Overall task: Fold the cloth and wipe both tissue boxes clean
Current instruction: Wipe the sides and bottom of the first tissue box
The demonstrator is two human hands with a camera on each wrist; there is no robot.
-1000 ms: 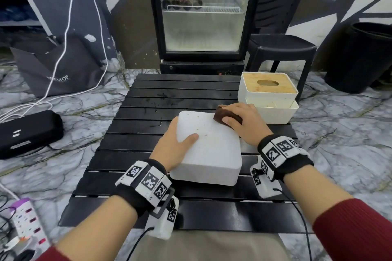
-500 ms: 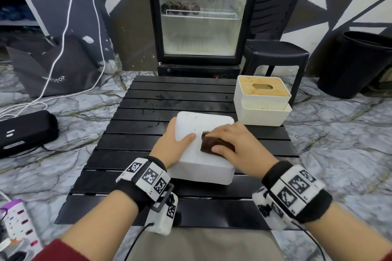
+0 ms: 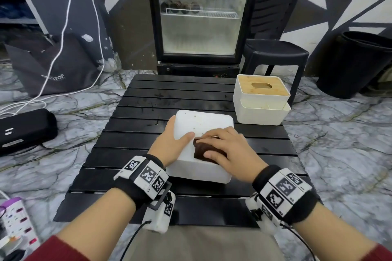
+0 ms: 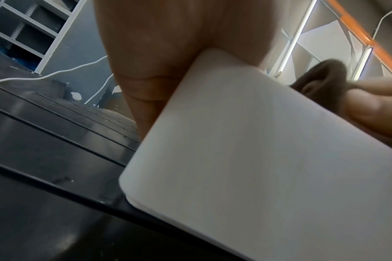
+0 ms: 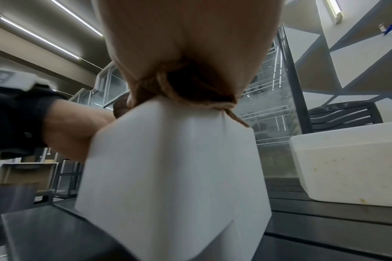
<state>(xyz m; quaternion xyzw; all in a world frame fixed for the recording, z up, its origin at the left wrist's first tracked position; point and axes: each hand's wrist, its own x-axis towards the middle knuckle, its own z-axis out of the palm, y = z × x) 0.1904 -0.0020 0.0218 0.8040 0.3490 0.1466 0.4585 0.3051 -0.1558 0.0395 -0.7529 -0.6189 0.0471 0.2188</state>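
A plain white tissue box [image 3: 201,125] lies flat in the middle of the black slatted table [image 3: 135,133], with small specks on its far top. My left hand [image 3: 169,146] grips its left edge, thumb on top; the left wrist view shows the box's side [image 4: 246,150] against my palm. My right hand [image 3: 227,150] presses a folded brown cloth [image 3: 200,150] onto the near half of the box top, thumb hooked on the cloth's near edge [image 4: 320,83]. A second white tissue box [image 3: 261,99] with a bamboo lid stands at the table's far right [image 5: 346,167].
A glass-door fridge [image 3: 199,17] stands behind the table, a black stool [image 3: 275,53] to its right and a black bin [image 3: 360,63] at far right. On the marble floor at left lie a black case [image 3: 25,129] and a power strip [image 3: 17,220].
My right hand has dragged the cloth from the box's far right corner toward me and slightly left across its top. The left hand has kept its grip on the box's left edge.
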